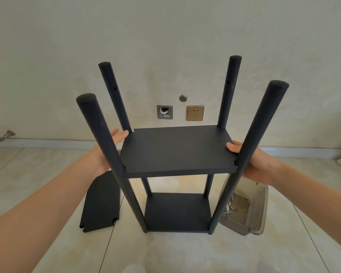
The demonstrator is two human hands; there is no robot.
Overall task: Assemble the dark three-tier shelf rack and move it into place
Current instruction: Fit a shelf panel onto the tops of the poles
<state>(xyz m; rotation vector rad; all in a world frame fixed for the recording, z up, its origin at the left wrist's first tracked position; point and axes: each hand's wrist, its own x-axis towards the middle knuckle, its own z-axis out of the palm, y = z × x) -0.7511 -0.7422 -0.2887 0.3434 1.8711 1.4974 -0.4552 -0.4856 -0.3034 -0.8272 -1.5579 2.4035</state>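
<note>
Half-built rack (208,185) upright on the tiled floor (165,253), close to the wall, w/ bottom shelf (177,211) seated btwn the four posts. Mid shelf (177,150) held level partway up, front corner notches against front-left post (98,138) and front-right post (264,125). Left hand (104,154) flat against the left edge, fingers straight, nothing curled round: a steadying push more than a grip. Right hand (258,164) pinching the right edge, thumb on top, fingers under.

Step in hand, by the look of it: setting mid shelf at its fixing height. To do it well:
- Keep both sides at equal height to avoid binding at any corner.
- Check all four notches for a snug fit on the posts, esp. the back pair, partly hidden from here.
- Line up shelf edge w/ the post holes. Can't see the mid-level holes, covered by shelf and hands; only upper holes on the back posts visible.
- Support from below w/ one hand before reaching for screws, to guard against a slip downward or splaying posts.
- Outward lean of the posts at the top — prob. a wide-lens effect, but worth squeezing inward while fixing.

Hardware in clear tray (261,209) on floor at right, near right hand. Third shelf (101,201) flat on floor at left, not yet fitted.
</note>
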